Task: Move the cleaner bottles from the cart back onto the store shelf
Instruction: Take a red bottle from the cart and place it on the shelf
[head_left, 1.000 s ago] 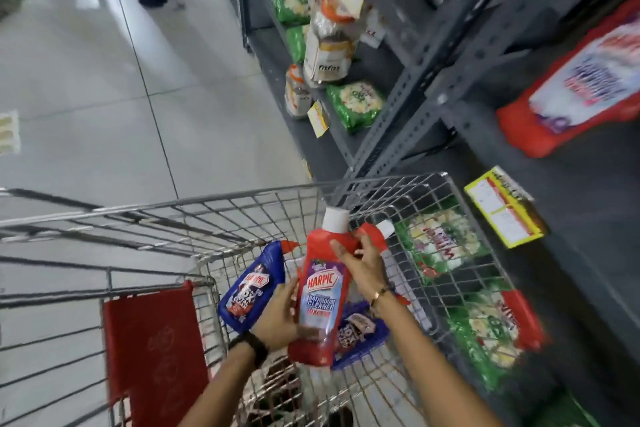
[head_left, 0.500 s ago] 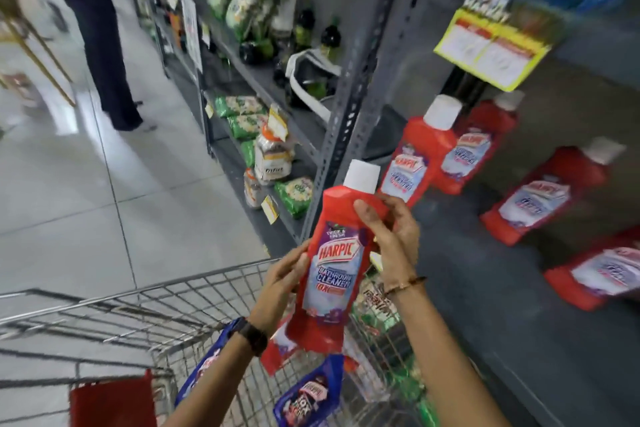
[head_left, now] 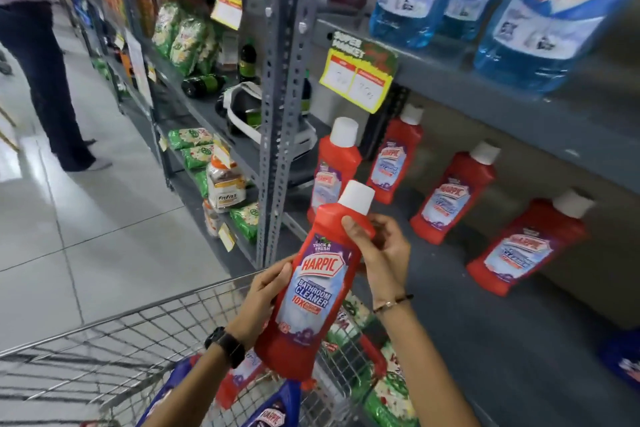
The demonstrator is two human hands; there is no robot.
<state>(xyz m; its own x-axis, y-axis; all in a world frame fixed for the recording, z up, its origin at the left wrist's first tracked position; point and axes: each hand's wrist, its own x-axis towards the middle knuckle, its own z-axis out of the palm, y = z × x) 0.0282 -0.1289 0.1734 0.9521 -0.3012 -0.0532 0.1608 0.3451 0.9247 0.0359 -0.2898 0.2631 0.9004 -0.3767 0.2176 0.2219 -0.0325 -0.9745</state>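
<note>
I hold a red Harpic bathroom cleaner bottle (head_left: 313,291) with a white cap above the wire cart (head_left: 138,329). My left hand (head_left: 266,291) grips its lower left side. My right hand (head_left: 379,251) wraps its neck from the right. The bottle is tilted, cap toward the grey store shelf (head_left: 502,340). Several matching red bottles (head_left: 450,198) stand on that shelf, behind and to the right of the held one. Blue cleaner bottles (head_left: 273,409) and another red one lie in the cart below my arms.
Large blue Colin bottles (head_left: 540,17) fill the shelf above, with a yellow price tag (head_left: 358,80) hanging from its edge. A perforated steel upright (head_left: 280,97) stands left of the red bottles. A person's legs (head_left: 45,80) are in the aisle at far left. Green packets fill the left shelves.
Both hands have lifted the red bottle out of the cart and up toward the shelf. My view has swung from the cart up to the shelf.
</note>
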